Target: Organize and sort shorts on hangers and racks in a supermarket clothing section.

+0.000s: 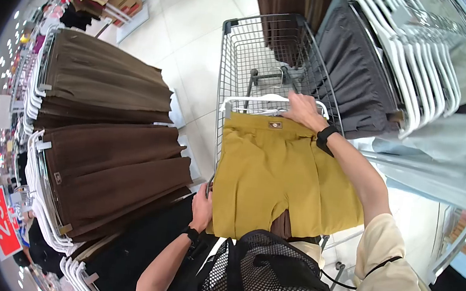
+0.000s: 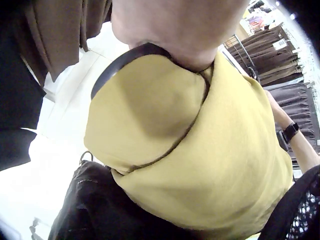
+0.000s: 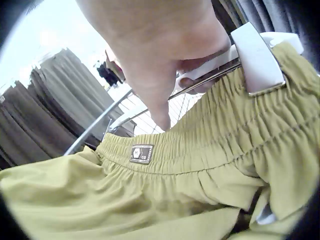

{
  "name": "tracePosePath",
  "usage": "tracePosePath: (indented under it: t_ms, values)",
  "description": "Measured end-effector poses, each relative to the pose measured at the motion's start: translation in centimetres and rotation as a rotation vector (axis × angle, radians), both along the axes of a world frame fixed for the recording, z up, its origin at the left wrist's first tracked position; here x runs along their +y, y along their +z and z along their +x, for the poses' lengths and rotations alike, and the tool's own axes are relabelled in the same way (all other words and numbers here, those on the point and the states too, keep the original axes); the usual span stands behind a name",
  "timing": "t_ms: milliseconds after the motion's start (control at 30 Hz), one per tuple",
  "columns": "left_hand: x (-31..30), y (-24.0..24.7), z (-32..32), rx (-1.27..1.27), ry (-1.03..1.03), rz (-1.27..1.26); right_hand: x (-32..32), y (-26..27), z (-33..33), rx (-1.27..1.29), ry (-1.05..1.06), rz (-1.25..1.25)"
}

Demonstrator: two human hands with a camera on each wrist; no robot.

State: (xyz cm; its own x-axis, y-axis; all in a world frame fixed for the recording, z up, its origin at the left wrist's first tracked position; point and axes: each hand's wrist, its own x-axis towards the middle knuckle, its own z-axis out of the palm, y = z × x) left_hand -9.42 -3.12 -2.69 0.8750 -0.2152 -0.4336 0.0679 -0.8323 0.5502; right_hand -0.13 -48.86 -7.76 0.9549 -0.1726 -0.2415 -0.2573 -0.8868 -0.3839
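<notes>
Mustard-yellow trousers [image 1: 265, 167] with an elastic waistband and small label [image 3: 142, 154] lie over the near end of a wire shopping cart [image 1: 234, 58], clipped to a white hanger [image 1: 256, 98]. My right hand [image 1: 305, 111] holds the hanger's bar at the waistband; in the right wrist view the fingers of that hand [image 3: 165, 55] curl round it behind the metal clip [image 3: 257, 62]. At the trousers' left edge my left hand [image 1: 201, 208] grips the cart's dark curved handle [image 2: 117, 65], beside the yellow cloth [image 2: 150, 105]. Its fingertips are mostly hidden.
Racks of brown trousers [image 1: 113, 171] stand close on the left, with a red price sign [image 1: 0, 223]. Grey trousers [image 1: 353, 67] and white hangers [image 1: 427, 76] crowd the right side. More brown clothing [image 1: 288, 7] hangs at the cart's far end. Pale tiled floor [image 1: 187, 41] shows between.
</notes>
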Motion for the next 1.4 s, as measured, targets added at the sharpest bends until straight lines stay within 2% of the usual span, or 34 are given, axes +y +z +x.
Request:
tracePosePath:
  t_ms: [100,233,400,467,600,633,700,767,800,867,900,1067,1267,1400]
  values:
    - [0.1,0.4,0.0,-0.026,-0.037,0.005,0.7,3.1,-2.3,-0.111,-0.098,0.108]
    - [1.2,-1.1,0.0,-0.044,-0.046,-0.016,3.5,10.9,-6.4,-0.265,-0.290,0.241]
    - [1.1,-0.5,0.1,-0.087,-0.052,-0.029,7.5,19.0,-14.2,-0.476,-0.266,0.173]
    - [1.7,-1.9,0.1,-0.187,-0.067,-0.062,9.4,23.0,-18.3,-0.601,-0.295,0.156]
    - [2.2,-2.4,0.1,-0.157,-0.091,-0.051,13.4,28.8,-27.3,-0.839,-0.408,0.066]
    - [2.7,-4.0,0.3,-0.153,-0.089,-0.068,14.7,30.3,-30.0,-0.876,-0.459,0.047]
    - [3.7,-5.9,0.5,-0.166,-0.115,-0.314,16.4,32.3,-35.4,-0.900,-0.554,-0.008]
    - [4.0,-7.5,1.2,-0.043,-0.104,-0.382,17.8,33.4,-40.6,-0.946,-0.668,-0.040]
    - [4.1,-8.5,1.3,-0.115,-0.121,-0.366,18.2,33.9,-42.9,-0.977,-0.736,-0.045]
    - [4.2,-10.1,1.8,-0.087,-0.137,-0.309,18.5,34.4,-47.6,-0.971,-0.853,-0.115]
    - [3.0,-5.7,0.5,-0.166,-0.143,-0.159,18.5,34.5,-49.6,-0.966,-0.898,-0.142]
    - [3.0,-5.5,0.6,-0.164,-0.179,-0.168,17.1,33.7,-58.6,-0.954,-0.988,-0.316]
    - [3.2,-5.9,0.9,-0.144,-0.189,-0.200,12.4,29.7,-66.3,-0.821,-1.176,-0.386]
    - [3.0,-4.9,0.7,-0.135,-0.201,-0.198,6.2,29.3,-67.4,-0.730,-1.177,-0.420]
